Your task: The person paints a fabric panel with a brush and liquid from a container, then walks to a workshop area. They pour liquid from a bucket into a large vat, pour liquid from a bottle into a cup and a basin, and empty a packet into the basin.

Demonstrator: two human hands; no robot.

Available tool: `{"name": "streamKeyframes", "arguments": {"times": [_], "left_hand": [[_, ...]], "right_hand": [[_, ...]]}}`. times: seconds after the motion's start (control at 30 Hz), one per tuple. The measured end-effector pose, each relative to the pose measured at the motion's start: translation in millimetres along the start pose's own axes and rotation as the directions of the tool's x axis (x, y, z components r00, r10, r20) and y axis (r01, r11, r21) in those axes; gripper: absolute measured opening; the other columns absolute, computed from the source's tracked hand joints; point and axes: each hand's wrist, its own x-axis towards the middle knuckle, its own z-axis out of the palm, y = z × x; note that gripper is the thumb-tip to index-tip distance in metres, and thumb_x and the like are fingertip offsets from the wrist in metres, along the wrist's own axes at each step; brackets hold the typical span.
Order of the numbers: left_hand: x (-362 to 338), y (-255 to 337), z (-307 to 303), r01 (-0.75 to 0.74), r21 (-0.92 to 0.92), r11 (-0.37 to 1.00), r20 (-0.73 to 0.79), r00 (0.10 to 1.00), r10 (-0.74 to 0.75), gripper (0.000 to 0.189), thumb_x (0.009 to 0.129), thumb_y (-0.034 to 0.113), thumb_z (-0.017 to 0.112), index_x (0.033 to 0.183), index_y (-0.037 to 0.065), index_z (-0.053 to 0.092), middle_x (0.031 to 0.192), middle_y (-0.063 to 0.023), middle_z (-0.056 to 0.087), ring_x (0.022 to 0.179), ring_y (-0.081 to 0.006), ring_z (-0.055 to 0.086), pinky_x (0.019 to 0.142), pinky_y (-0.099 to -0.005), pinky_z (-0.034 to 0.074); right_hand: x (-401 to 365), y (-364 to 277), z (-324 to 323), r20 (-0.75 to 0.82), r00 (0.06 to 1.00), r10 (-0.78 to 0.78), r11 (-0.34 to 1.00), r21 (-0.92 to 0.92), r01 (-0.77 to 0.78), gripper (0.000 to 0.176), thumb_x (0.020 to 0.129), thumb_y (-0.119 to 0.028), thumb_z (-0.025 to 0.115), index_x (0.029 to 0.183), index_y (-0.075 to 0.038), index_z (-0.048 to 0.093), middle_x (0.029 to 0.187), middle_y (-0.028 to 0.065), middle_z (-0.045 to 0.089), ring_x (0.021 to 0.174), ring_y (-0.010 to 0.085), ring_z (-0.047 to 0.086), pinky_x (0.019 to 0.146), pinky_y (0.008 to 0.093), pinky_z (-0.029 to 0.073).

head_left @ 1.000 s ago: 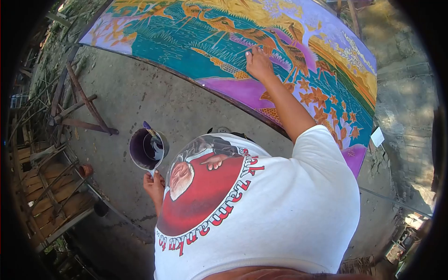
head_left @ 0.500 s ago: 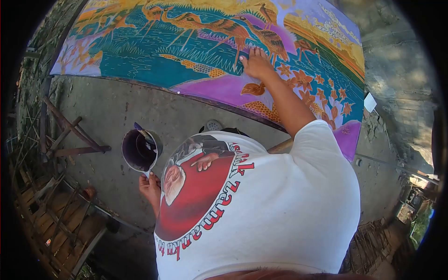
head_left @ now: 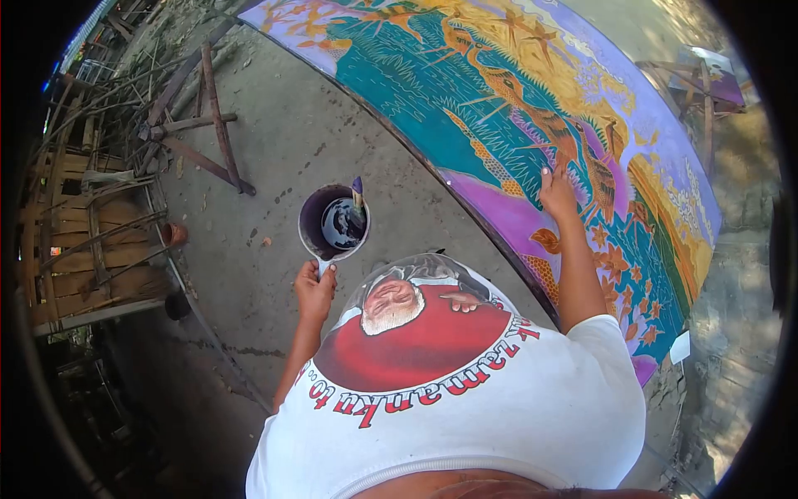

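My left hand (head_left: 315, 289) is closed around the pale handle of a round dipper pot (head_left: 309, 241). Dark, shiny liquid (head_left: 339, 223) lies inside it, and a brush (head_left: 358, 193) with a purple end leans at its rim. My right hand (head_left: 559, 196) rests on a stretched painted cloth (head_left: 391, 91), thumb and fingers apart near the orange wading birds (head_left: 544, 121). Its fingertips are small in view; nothing held shows beneath them. Teal water, purple patches and orange flowers (head_left: 611, 262) cover the cloth around that hand.
Wooden poles (head_left: 218, 125) stand crossed at the cloth's left end. A slatted bamboo structure (head_left: 75, 241) and a small clay-coloured pot (head_left: 174, 234) are at the left. Grey ground (head_left: 249, 208) lies beneath, and another wooden frame (head_left: 706, 108) stands at the far right.
The view has swung, so the cloth now slants down to the right. The dipper appears higher and more tipped toward view, its liquid showing. My right hand remains on the cloth near the birds.
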Motion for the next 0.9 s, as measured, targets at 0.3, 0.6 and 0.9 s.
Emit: {"name": "streamKeyframes", "arguments": {"times": [0.3,0.6,0.9], "left_hand": [[-47.9,-19.3,-10.0,0.060,-0.044,0.997,-0.163,0.984,-0.067,0.016,0.092,0.011,0.069,0.094,0.003,0.055,0.064,-0.0017,0.058,0.045,-0.0049,0.046,0.039,-0.0223,0.032],[-69.5,-49.6,-43.3,0.075,-0.145,0.987,-0.271,0.956,-0.113,0.017,0.092,0.010,0.069,0.096,0.001,0.056,0.063,-0.0023,0.058,0.044,-0.0049,0.046,0.039,-0.0225,0.031],[-64.2,-42.2,-109.0,-0.021,0.109,0.994,-0.269,0.962,0.050,0.020,0.089,0.012,0.072,0.095,-0.003,0.059,0.069,-0.0023,0.062,0.056,-0.0061,0.052,0.050,-0.0247,0.040]], "right_hand": [[-36.5,-223.1,-35.0,-0.315,0.649,-0.693,0.420,0.555,0.718,0.047,0.105,-0.028,0.044,0.137,0.005,0.053,0.142,0.0271,0.052,0.135,0.0408,0.048,0.112,0.0415,0.038],[-151.4,-303.4,40.9,0.110,0.406,-0.907,0.337,0.768,0.544,0.047,0.088,-0.023,0.070,0.127,0.001,0.062,0.096,0.0170,0.073,0.087,0.0285,0.070,0.080,0.0383,0.054],[-233.1,-405.8,83.2,0.164,0.313,-0.935,0.301,0.835,0.462,0.034,0.081,-0.026,0.080,0.106,-0.004,0.072,0.072,0.0055,0.067,0.065,0.0166,0.064,0.064,0.0334,0.052]]}}
